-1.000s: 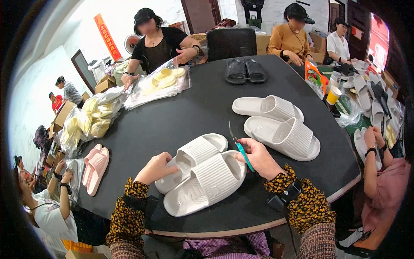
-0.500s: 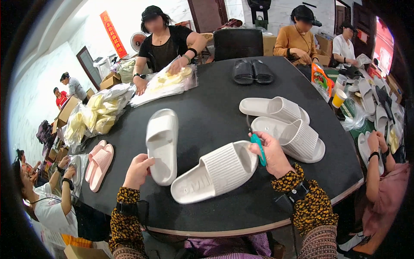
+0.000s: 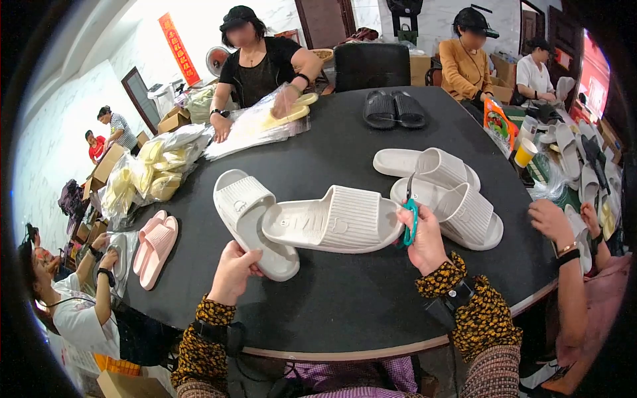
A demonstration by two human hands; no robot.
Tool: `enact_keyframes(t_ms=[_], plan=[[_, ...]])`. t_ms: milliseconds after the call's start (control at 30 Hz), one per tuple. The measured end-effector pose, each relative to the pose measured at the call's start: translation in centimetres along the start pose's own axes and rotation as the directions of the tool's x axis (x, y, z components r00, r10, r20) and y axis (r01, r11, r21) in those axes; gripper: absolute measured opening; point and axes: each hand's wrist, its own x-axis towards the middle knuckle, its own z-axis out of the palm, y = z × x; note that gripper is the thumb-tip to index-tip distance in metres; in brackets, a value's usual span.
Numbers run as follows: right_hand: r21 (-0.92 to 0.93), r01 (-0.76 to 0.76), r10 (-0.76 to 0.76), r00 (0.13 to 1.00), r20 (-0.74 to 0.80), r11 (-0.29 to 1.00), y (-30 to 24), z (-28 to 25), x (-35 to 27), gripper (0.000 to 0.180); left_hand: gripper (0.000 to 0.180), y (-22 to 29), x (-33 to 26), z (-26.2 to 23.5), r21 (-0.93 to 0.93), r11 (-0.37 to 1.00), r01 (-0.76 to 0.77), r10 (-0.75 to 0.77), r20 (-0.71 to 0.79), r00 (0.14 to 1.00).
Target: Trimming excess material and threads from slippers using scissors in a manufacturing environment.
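My left hand [image 3: 232,273] grips a whitish slide slipper [image 3: 242,196] by the side near its heel, thumb on top. This slipper slants, strap end toward the far left. A second whitish slipper [image 3: 358,215], its strap ribbed, lies nearly level with its heel over the first one's footbed. My right hand [image 3: 426,242] holds its toe end and also a pair of scissors [image 3: 411,224] with teal handles, blades pointing away from me. Beyond that hand, another pair of whitish slippers [image 3: 464,215] rests on the black table [image 3: 318,298].
Black slippers [image 3: 394,110] stand at the far side, pink slippers [image 3: 156,249] at the left. A co-worker opposite handles clear bags [image 3: 255,136] with yellow slippers. Bagged yellow slippers [image 3: 156,169] lie at the far left. A co-worker's hand [image 3: 552,222] reaches over the right edge.
The left slipper has swung to a slant and its heel has shifted right, under the other slipper's heel. The right slipper has turned more level. A co-worker's hand has come in at the right.
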Motion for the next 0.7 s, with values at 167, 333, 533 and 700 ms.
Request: enact_keyframes(t_ms=[167, 333, 533, 700], plan=[[-0.033, -0.204, 0.207, 0.967, 0.151, 0.978, 0.3, 1.2, -1.3, 0.049, 0.031, 0.6, -0.6, 2.3, -0.030, 0.999, 0.025, -0.023, 0.071, 0.997], [-0.031, -0.339, 0.335, 0.909, 0.249, 0.940, -0.5, 1.2, -1.8, 0.047, 0.041, 0.9, -0.3, 3.5, -0.093, 0.995, 0.034, -0.023, 0.119, 0.993], [0.015, -0.446, 0.413, 0.839, 0.355, 0.895, -0.5, 1.8, -2.8, 0.037, 0.036, 1.3, -0.1, 4.7, -0.033, 0.997, 0.068, -0.063, 0.126, 0.990], [0.097, -0.437, 0.374, 0.849, 0.372, 0.894, -0.1, 1.8, -2.8, 0.033, 0.037, 1.2, 0.2, 5.3, -0.002, 0.996, 0.095, -0.093, 0.189, 0.978]])
